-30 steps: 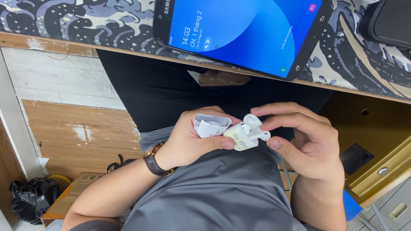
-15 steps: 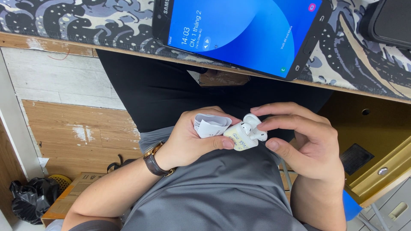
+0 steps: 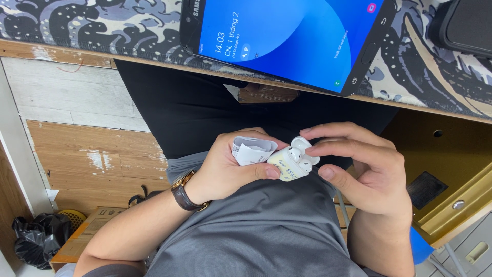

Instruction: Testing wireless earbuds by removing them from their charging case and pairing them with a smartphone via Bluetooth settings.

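Observation:
My left hand (image 3: pixel 228 172), with a brown-strapped watch (image 3: pixel 183 194) on the wrist, grips a small pale-yellow earbud case (image 3: pixel 287 168) between thumb and fingers. A folded piece of white paper (image 3: pixel 251 150) is tucked in the same hand. The case's lid is open and two white earbuds (image 3: pixel 300 159) sit inside. My right hand (image 3: pixel 366 172) is at the case's right side, with its fingertips resting on the open lid and earbuds. Both hands are above my lap, below the desk edge.
A smartphone (image 3: pixel 292 38) with a lit blue screen lies on a wave-patterned desk mat (image 3: pixel 92 25) above. A dark object (image 3: pixel 469 25) sits at the top right. A yellow cabinet (image 3: pixel 446 169) stands to the right; a black bag (image 3: pixel 36 241) and cardboard box (image 3: pixel 77 238) lie on the floor.
My right fingers have shifted slightly on the open case's lid and earbuds. The left hand holds still.

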